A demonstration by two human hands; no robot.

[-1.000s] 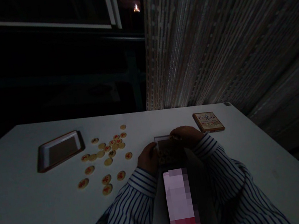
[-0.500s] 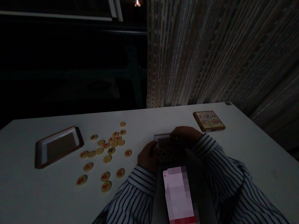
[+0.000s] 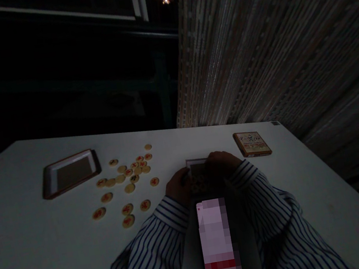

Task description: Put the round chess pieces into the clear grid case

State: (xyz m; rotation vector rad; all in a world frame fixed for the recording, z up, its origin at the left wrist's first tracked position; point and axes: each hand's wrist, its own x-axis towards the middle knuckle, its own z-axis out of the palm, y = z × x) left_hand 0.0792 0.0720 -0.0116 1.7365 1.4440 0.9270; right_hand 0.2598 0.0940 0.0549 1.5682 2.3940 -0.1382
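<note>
The room is very dark, and from where I stand both hands are on the same thing: a shallow pale-rimmed tray point(image 3: 197, 167) near the middle of the white table point(image 3: 48, 257), directly between them. The left hand point(image 3: 177, 186) is at the tray's left side, with its fingers curled in at the edge; the right hand point(image 3: 225, 163) bends over the far right part, covering that corner. The two are apart, with the tray's width separating them; its shadowed interior hides the fingertips, so I cannot tell how tightly either one grips, or whether the right pinches anything. Inside, towards the near end, faint round discs point(image 3: 198, 187) sit in rows, while the far end shows bare floor. Just nearer the person, between the blue-striped sleeves point(image 3: 153, 244), a phone point(image 3: 215, 238) glows, its screen blurred into blocks. Left of the left hand and clear of it, loose Chinese chess pieces point(image 3: 134, 179) are scattered, several with red characters, a few with dark ones, others plain side up. Beyond them, at the far left, lies an open shallow box half point(image 3: 75, 171). A small printed box point(image 3: 253, 144) rests beyond the right hand, near the far edge, below a stringy curtain point(image 3: 236, 42).
</note>
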